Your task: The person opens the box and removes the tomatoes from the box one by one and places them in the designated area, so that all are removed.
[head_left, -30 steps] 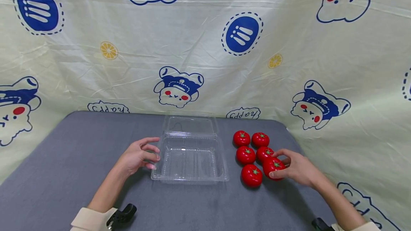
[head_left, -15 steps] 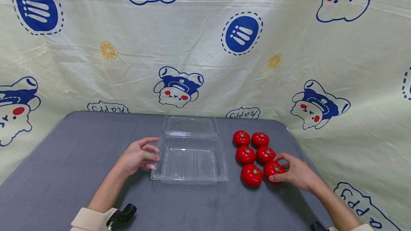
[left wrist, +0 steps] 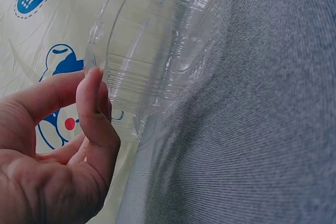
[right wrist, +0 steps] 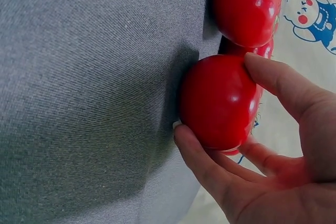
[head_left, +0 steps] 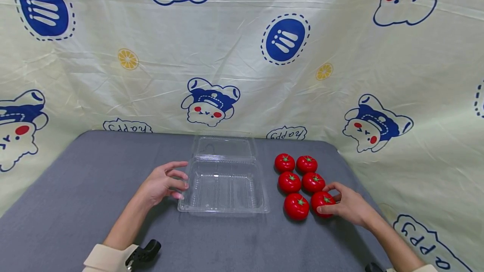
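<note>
My right hand [head_left: 349,205] holds a red tomato [right wrist: 218,103] at the near right end of the group, thumb on one side and fingers on the other. That tomato sits low on the table, beside another tomato [head_left: 296,207]. On the left, my left hand [head_left: 160,184] has its fingertips at the left side of a clear plastic clamshell container [head_left: 223,212]. Its fingers [left wrist: 97,103] are loosely bent at the rim in the left wrist view. The container stands with its lid [head_left: 224,146] folded back, and nothing lies in it.
More tomatoes [head_left: 289,182] stand in two columns to the container's right, between it and my right hand. A grey cloth covers the table [head_left: 227,242]. Behind hangs a pale printed curtain [head_left: 242,53], close to the table's back edge.
The tomato in my right hand has come down slightly toward me, apart from the one behind it, now fully visible. My left hand and the container have stayed put.
</note>
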